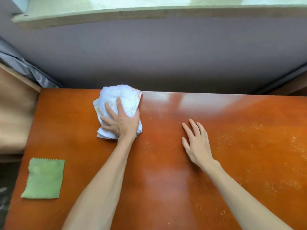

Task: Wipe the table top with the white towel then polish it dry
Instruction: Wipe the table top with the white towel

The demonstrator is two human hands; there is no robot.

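Note:
A bunched white towel (pixel 119 98) lies on the orange-brown table top (pixel 166 171), near its far edge and left of centre. My left hand (pixel 122 122) presses flat on the towel with fingers spread over it, gripping it against the wood. My right hand (pixel 196 141) rests flat on the bare table to the right, fingers apart, holding nothing. Pale crumbs and dusty specks are scattered over the right half of the table top.
A green cloth (pixel 44 178) lies flat near the table's left front corner. A purple-grey wall (pixel 166 55) rises directly behind the far edge. Wooden furniture (pixel 15 113) stands against the table's left side.

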